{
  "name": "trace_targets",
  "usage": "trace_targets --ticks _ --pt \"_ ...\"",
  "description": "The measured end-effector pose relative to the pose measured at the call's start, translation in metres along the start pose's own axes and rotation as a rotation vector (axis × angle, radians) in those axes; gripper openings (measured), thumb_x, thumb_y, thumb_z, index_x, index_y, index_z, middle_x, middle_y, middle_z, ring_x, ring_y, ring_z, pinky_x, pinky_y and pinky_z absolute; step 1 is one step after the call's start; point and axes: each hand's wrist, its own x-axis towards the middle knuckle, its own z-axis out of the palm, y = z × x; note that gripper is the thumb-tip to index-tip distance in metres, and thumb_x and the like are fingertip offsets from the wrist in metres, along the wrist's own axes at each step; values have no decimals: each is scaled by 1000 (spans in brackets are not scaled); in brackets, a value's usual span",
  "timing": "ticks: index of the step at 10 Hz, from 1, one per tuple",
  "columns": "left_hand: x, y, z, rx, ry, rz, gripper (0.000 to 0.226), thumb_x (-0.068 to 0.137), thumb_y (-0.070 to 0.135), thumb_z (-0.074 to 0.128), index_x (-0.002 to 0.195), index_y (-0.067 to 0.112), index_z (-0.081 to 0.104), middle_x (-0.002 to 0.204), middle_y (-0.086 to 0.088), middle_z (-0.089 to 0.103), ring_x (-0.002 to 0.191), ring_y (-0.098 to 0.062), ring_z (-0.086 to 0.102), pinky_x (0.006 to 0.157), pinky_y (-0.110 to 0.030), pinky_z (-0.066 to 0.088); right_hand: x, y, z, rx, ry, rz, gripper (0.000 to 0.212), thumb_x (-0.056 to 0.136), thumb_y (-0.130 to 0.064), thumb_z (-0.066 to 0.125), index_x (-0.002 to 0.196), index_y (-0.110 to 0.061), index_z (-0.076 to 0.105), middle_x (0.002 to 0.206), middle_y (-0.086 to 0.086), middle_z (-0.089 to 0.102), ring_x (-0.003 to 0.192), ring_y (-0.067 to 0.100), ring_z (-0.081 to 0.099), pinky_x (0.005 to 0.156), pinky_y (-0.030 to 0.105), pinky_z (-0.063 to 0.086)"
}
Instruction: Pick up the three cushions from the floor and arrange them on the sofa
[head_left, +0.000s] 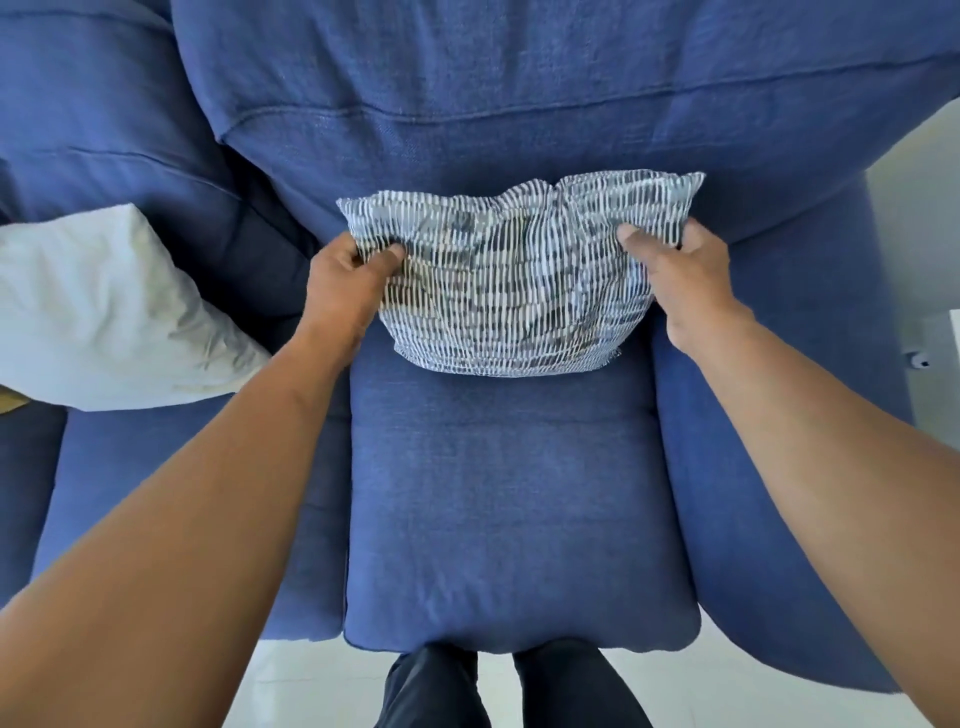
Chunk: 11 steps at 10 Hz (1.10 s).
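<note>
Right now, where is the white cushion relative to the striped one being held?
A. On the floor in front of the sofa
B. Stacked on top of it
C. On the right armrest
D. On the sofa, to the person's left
D: the white cushion lies on the sofa seat to the left of the striped cushion, apart from it.

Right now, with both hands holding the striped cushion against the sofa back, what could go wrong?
1. The striped cushion is bunched and creased where the left hand and right hand pinch its sides; if released so, it may stay crumpled.
2. It leans on the blue sofa backrest, so it could tip forward onto the seat.
3. The white cushion already sits at the left; the spacing may end up uneven.
</note>
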Motion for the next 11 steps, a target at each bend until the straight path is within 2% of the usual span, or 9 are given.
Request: trace_targets --ticks 1,3,4,6,7,8,9,10,11 --pt "-3 -3 -6 116 124 94 12 92 22 75 102 29 75 103 6 82 101 -19 79 94 -41 64 7 1 -6 -28 122 -42 16 97 -9 73 113 -10 71 97 -8 73 78 -3 70 70 14 57" --pt "3 1 -2 71 182 11 30 81 35 81 103 15 76 101 0 83 97 -21 80 92 -46 66 14 1 -1 -61 120 51 12 99 -22 71 89 -24 65 101 -2 71 88 14 66 83 37 58" --pt "8 2 2 101 192 28 25 83 36 80 101 19 75 101 2 83 96 -20 80 91 -45 66 20 -7 -1 -101 117 43 13 97 -27 71 99 -14 68 103 2 69 89 16 61 81 37 56" --pt "14 -8 -3 122 150 -80 27 82 42 77 95 22 66 111 -7 80 100 -25 78 91 -53 65 14 -14 -1 -178 91 150 32 102 -31 68 129 -14 67 116 2 71 101 16 66 104 55 56" --pt "16 -10 -8 148 211 -54 39 87 43 75 108 11 70 102 -4 78 92 -22 76 89 -53 65 9 -12 -4 -172 140 97 12 103 -28 67 94 -20 66 86 -8 64 75 5 58 101 52 59" --pt "8 -12 -13 135 197 -83 53 86 54 72 123 15 68 113 -1 78 103 -21 77 93 -49 64 1 -10 -8 -181 154 100 27 101 -32 68 80 -20 56 85 -7 60 76 7 56 103 52 58" --pt "-10 -18 -17 152 159 -111 80 81 68 65 143 17 59 119 6 75 111 -18 74 102 -48 61 -12 -5 -14 -202 124 110 25 99 -38 70 107 -15 72 91 -7 64 83 8 60 103 45 58" --pt "-25 -25 -21 185 163 -116 76 87 62 64 145 14 57 110 10 73 111 -19 73 102 -49 60 -30 -6 -17 -216 105 99 42 99 -36 70 133 -11 68 101 -5 69 90 9 65 101 39 58" --pt "-67 -54 -27 277 119 -135 66 95 54 58 133 0 60 89 -4 70 86 -29 72 77 -31 62 -69 7 -23 -221 78 87 45 100 -35 70 138 -12 68 131 3 72 121 17 67 110 43 54"
